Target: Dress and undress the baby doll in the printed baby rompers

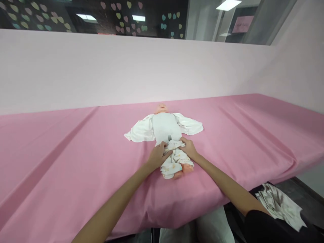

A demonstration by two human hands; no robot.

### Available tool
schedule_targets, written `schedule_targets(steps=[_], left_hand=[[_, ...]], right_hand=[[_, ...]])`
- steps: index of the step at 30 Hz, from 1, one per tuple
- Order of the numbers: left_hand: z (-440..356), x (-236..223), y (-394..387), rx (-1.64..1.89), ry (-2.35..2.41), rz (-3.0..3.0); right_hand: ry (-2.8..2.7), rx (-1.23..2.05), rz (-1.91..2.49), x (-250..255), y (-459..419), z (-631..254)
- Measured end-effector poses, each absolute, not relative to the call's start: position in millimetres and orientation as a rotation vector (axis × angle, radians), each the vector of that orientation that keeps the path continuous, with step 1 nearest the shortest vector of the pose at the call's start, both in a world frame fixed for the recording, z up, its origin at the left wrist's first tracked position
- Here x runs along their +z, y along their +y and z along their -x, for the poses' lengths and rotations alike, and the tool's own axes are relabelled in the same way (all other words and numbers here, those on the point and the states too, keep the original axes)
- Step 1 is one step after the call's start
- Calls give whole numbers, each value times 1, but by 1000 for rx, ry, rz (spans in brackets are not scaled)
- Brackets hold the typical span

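A baby doll (162, 108) lies on its back, its head toward the wall and its feet toward me. A white cloth covers its torso (165, 125), and white sleeves (191, 126) spread out on both sides. Small patterned baby pants (174, 162) are bunched around its legs, with the feet (186, 168) showing below. My left hand (158, 156) is closed on the waistband's left side, thumb across the fabric. On the opposite side, my right hand (188, 147) pinches the waistband. A small grey patch (169, 137) shows on the white cloth just above the waistband.
The doll rests near the front edge of a table with a creased pink cover (76, 162). Behind it rises a white wall (126, 71) with dark window glass (152, 20) bearing heart stickers. Below right, crumpled white patterned cloth (280, 206) lies beside my leg.
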State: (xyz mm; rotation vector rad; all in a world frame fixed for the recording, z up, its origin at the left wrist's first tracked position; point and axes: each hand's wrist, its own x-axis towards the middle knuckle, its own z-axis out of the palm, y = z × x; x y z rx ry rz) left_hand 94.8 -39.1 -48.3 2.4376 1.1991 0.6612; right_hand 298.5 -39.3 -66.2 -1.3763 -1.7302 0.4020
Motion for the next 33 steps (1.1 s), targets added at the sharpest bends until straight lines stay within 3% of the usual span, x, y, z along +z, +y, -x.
schedule_targets(steps=[7,13,20,28,33], left_hand=[[-99,-43,-45,531,1151,-2456],[-71,-29,-70,521,841,-2314],[-79,-19,-95,545,1026,-2351],[-91,-20,-114,685,1137,-2377],[-105,-40,-132,865,1316,-2343]], right_hand=[[-1604,593,1431,-60,-61,-300],[-1881,749,1438,-34,-116,-313],[-1941,896,1344,-31,-139,-318],[-1750,618,1431,-55,-148,-304],[-1750,623,1528,-52,-148,-305]])
